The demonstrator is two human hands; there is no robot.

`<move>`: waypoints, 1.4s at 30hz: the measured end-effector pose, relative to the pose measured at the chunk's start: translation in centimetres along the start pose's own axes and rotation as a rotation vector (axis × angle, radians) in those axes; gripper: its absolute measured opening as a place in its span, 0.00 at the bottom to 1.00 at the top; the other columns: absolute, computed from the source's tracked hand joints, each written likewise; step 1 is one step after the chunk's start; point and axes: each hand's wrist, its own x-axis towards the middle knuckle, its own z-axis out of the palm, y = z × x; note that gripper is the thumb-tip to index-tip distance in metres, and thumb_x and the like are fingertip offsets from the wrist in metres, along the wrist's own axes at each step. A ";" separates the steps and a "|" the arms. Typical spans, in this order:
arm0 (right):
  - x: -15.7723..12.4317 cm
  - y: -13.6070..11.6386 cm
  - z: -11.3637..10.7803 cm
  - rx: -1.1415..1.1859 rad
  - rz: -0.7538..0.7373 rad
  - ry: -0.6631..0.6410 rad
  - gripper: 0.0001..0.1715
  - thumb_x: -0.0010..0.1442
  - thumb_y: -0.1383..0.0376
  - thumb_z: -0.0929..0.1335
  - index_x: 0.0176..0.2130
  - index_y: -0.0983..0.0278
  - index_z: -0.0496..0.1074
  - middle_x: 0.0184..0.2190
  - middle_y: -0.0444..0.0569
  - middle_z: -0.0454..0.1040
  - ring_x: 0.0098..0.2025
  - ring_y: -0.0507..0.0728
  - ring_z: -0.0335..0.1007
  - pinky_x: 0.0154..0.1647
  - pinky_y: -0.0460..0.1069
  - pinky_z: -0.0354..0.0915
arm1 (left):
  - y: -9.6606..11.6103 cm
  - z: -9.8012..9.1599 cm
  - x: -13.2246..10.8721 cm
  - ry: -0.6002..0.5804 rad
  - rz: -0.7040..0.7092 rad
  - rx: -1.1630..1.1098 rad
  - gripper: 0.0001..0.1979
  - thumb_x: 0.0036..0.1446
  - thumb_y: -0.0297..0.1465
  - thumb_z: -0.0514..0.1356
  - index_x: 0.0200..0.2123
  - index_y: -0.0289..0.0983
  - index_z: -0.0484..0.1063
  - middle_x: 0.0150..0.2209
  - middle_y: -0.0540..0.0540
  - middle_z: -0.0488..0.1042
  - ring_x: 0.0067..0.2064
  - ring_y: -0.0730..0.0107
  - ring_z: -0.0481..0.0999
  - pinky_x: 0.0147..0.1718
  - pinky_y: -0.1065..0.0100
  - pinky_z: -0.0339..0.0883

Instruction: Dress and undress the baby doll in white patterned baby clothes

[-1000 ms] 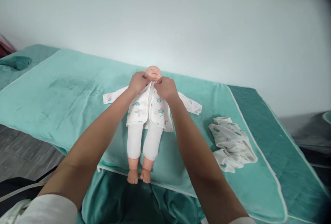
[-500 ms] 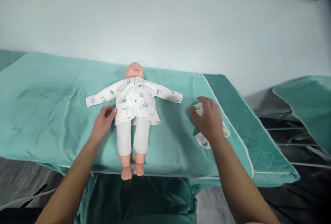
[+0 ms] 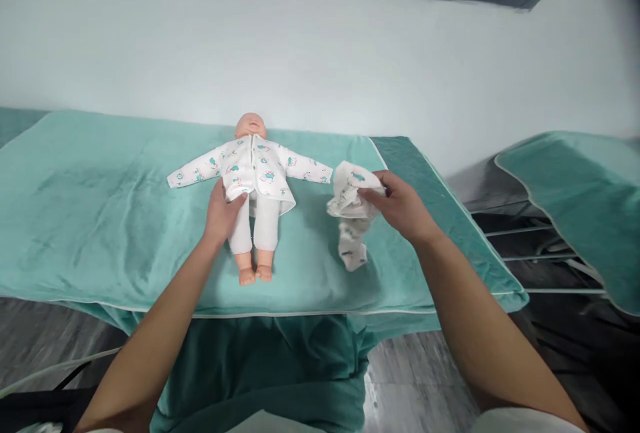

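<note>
A baby doll (image 3: 251, 126) lies on its back on the green bed cover, arms stretched out, feet toward me. It wears a white printed jacket (image 3: 267, 169) and white trousers (image 3: 267, 223). My left hand (image 3: 223, 214) is at the doll's hip, thumb over the jacket's lower corner and fingers partly hidden beside it. Raised to the right of the doll, a crumpled white printed garment (image 3: 353, 203) hangs from my right hand (image 3: 395, 201), pinched between thumb and fingers.
The green bed cover (image 3: 125, 233) runs along a pale wall (image 3: 300, 53). At the right, another green cover (image 3: 585, 193) lies over a metal frame. Dark green cloth (image 3: 265, 366) hangs below the bed's near edge.
My right hand has taken hold of the white garment and lifted it leftward off the bed. My left hand has moved onto the jacket's corner. The doll's feet are farther from the bed's near edge.
</note>
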 end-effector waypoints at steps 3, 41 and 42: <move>-0.6 -4.5 2.1 0.467 -0.020 -0.031 0.17 0.58 0.52 0.72 0.42 0.58 0.72 0.31 0.42 0.74 0.30 0.53 0.67 0.30 0.48 0.64 | 2.9 -0.3 -2.3 -0.029 0.169 0.051 0.31 0.60 0.41 0.64 0.65 0.42 0.64 0.69 0.40 0.65 0.71 0.55 0.63 0.70 0.55 0.59; -0.7 -23.2 7.7 -0.169 -0.965 -0.074 0.10 0.67 0.58 0.70 0.35 0.60 0.71 0.43 0.50 0.72 0.48 0.62 0.66 0.49 0.59 0.68 | 16.9 -9.9 -5.0 -0.349 0.397 -0.062 0.18 0.63 0.42 0.65 0.52 0.42 0.75 0.54 0.44 0.78 0.55 0.60 0.76 0.52 0.62 0.70; -0.5 -23.8 7.6 -0.108 -0.938 -0.093 0.13 0.66 0.57 0.70 0.33 0.61 0.69 0.42 0.50 0.72 0.47 0.61 0.67 0.48 0.58 0.68 | 17.3 -9.9 -5.1 -0.318 0.438 -0.015 0.17 0.61 0.42 0.67 0.50 0.41 0.75 0.51 0.45 0.78 0.54 0.59 0.76 0.52 0.62 0.69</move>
